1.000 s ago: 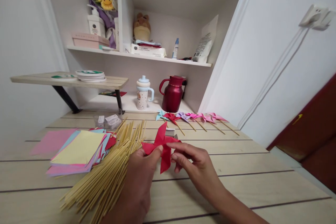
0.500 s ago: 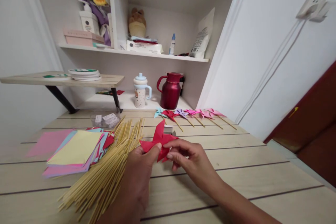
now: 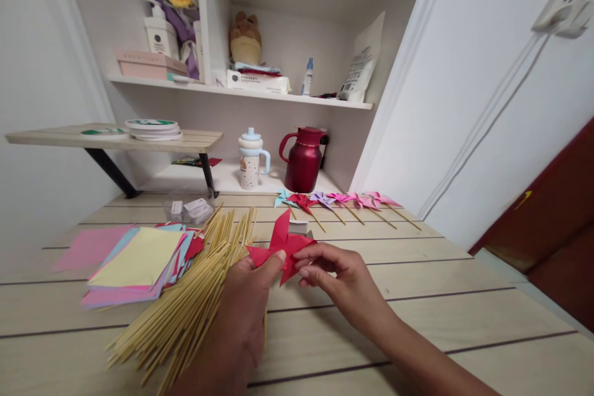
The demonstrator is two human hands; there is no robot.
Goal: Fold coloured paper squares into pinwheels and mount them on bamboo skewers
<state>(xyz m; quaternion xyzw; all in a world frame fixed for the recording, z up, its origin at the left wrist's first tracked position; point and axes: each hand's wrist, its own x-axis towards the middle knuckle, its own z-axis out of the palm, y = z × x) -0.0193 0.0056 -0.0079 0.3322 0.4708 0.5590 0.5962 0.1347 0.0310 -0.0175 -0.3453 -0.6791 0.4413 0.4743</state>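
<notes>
A red paper pinwheel (image 3: 284, 236) is held up above the table in front of me, its pointed blades folded out. My left hand (image 3: 255, 284) grips it from the left, thumb pressed on the paper near the centre. At the right blade, the fingertips of my right hand (image 3: 325, 269) pinch together on the edge of the paper. A sliver of thin stick shows below my left hand; whether it joins the pinwheel I cannot tell. Left of that hand lies a heap of thin wooden sticks (image 3: 185, 309), partly covered by my forearm.
Coloured paper sheets (image 3: 137, 258) are stacked at left, near small clear boxes (image 3: 197, 210). Several finished pinwheels (image 3: 325, 199) lie in a row at the back. Behind them stand a dark red jug (image 3: 304, 164) and a cup (image 3: 249, 164). A small grey-white box (image 3: 298, 227) sits behind the held pinwheel.
The red pinwheel has turned slightly in my hands, and its lower blade now points down more plainly. My right fingers have shifted a little along the right blade. The view has moved slightly.
</notes>
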